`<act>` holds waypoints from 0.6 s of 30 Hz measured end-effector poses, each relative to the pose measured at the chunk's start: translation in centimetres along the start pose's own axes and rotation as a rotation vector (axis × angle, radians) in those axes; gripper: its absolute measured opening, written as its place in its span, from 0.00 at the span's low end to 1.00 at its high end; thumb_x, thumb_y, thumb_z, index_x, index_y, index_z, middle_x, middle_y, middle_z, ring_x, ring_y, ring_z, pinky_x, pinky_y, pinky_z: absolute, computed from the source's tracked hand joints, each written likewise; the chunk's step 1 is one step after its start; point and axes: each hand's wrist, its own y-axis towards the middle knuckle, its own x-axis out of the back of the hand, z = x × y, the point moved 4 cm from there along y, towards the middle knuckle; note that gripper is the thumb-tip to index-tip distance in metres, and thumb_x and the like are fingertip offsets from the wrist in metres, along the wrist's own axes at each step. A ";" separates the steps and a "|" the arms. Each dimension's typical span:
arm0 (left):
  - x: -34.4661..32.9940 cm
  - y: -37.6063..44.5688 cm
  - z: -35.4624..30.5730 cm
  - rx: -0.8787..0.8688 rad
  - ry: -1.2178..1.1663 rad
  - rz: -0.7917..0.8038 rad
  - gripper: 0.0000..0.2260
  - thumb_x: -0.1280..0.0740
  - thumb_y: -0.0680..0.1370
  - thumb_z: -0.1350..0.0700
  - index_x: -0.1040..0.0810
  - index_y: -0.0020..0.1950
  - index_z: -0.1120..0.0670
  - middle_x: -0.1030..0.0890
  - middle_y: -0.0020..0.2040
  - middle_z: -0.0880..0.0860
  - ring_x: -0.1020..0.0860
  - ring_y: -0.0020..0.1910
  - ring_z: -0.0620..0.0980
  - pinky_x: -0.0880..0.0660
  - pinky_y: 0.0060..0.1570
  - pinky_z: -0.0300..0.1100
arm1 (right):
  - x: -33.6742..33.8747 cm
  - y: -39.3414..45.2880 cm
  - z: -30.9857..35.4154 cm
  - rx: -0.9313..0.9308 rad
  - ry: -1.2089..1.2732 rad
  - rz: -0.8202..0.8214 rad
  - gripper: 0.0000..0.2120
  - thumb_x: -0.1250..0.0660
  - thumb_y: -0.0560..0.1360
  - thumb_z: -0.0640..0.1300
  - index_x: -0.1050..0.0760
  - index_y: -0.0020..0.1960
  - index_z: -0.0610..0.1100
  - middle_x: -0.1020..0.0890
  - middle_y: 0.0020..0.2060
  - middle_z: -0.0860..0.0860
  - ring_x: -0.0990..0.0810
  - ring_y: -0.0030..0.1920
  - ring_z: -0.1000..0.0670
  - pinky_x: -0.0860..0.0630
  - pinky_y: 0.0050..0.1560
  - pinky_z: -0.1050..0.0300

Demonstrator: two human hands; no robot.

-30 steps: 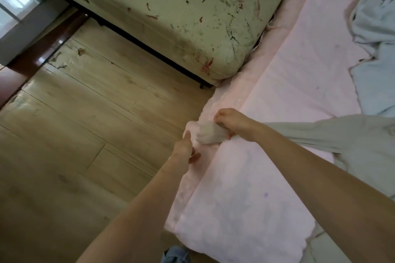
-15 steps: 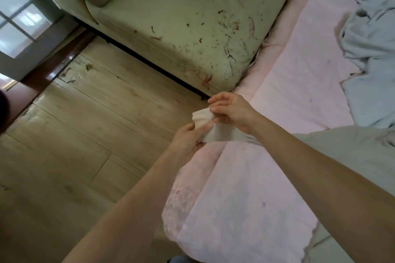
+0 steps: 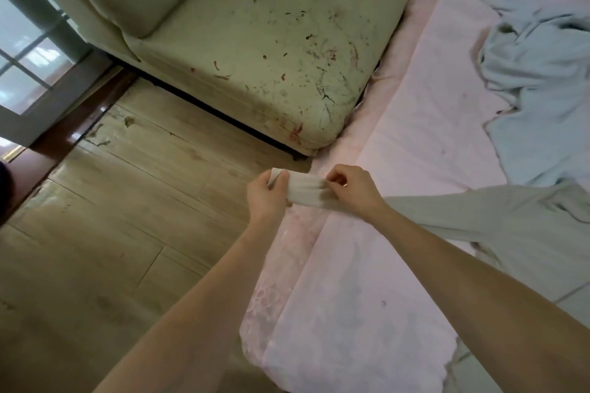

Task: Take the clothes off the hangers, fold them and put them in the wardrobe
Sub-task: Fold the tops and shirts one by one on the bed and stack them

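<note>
A pale grey-green long-sleeved garment (image 3: pixel 517 220) lies on the pink bed cover (image 3: pixel 415 143), its sleeve stretched out to the left past the bed's edge. The whitish cuff (image 3: pixel 305 190) of that sleeve is held between both hands. My left hand (image 3: pixel 266 195) grips the cuff's end, fingers curled round it. My right hand (image 3: pixel 351 190) pinches the sleeve just right of the cuff. A crumpled light blue garment (image 3: pixel 536 73) lies on the bed at the upper right. No hanger is in view.
A stained cream sofa (image 3: pixel 255 41) stands against the bed's far left edge. Wooden floor (image 3: pixel 111 233) fills the left. A glass door (image 3: pixel 28 67) is at the far left. The bed's lace-trimmed corner (image 3: pixel 271 306) hangs near me.
Both hands have lifted the cuff off the bed edge and pulled it flat between them. My left hand now grips the cuff's end; a second ago it was beside it.
</note>
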 end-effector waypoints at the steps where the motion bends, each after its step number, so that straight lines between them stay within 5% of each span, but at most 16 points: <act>1: 0.1 0.0 0.3 -0.018 0.043 -0.038 0.07 0.36 0.80 0.57 0.24 0.42 0.56 0.23 0.37 0.53 0.25 0.36 0.48 0.25 0.33 0.41 | 0.3 0.0 0.3 0.031 0.046 -0.059 0.07 0.35 0.76 0.35 0.23 0.43 0.45 0.19 0.41 0.51 0.22 0.43 0.52 0.33 0.40 0.68; 6: 0.4 -0.1 1.8 0.020 0.053 -0.145 0.07 0.39 0.81 0.56 0.25 0.46 0.58 0.21 0.46 0.58 0.21 0.44 0.55 0.20 0.36 0.47 | 0.6 1.1 2.3 0.191 0.043 -0.155 0.06 0.37 0.77 0.36 0.23 0.45 0.45 0.19 0.42 0.53 0.24 0.44 0.53 0.31 0.44 0.60; 10: 0.2 -0.3 -0.1 -0.073 0.102 -0.156 0.10 0.38 0.81 0.54 0.25 0.42 0.55 0.21 0.39 0.54 0.22 0.38 0.53 0.21 0.28 0.47 | 0.1 1.8 2.3 0.221 0.001 -0.109 0.07 0.39 0.76 0.34 0.24 0.46 0.41 0.20 0.43 0.49 0.24 0.44 0.50 0.33 0.43 0.60; 13: -0.9 -1.8 -2.5 -0.128 0.105 -0.029 0.10 0.36 0.80 0.56 0.26 0.40 0.59 0.25 0.34 0.53 0.27 0.30 0.48 0.29 0.22 0.37 | 1.3 0.3 0.8 0.072 0.202 -0.166 0.03 0.36 0.77 0.38 0.24 0.50 0.42 0.20 0.47 0.49 0.23 0.47 0.51 0.30 0.45 0.67; 16: -3.4 -4.1 -5.0 -0.139 0.066 0.094 0.14 0.33 0.79 0.56 0.27 0.36 0.60 0.27 0.31 0.54 0.27 0.30 0.47 0.29 0.24 0.38 | 5.0 -3.6 -1.3 -0.164 0.544 -0.344 0.08 0.37 0.79 0.43 0.24 0.48 0.38 0.19 0.42 0.47 0.21 0.44 0.46 0.21 0.47 0.52; 18: -6.1 -6.3 -6.6 -0.134 0.047 0.195 0.14 0.34 0.80 0.56 0.25 0.38 0.65 0.27 0.32 0.55 0.27 0.28 0.45 0.28 0.25 0.38 | 7.2 -6.2 -2.0 -0.331 0.865 -0.221 0.16 0.38 0.80 0.49 0.22 0.49 0.35 0.17 0.40 0.43 0.18 0.42 0.44 0.20 0.46 0.50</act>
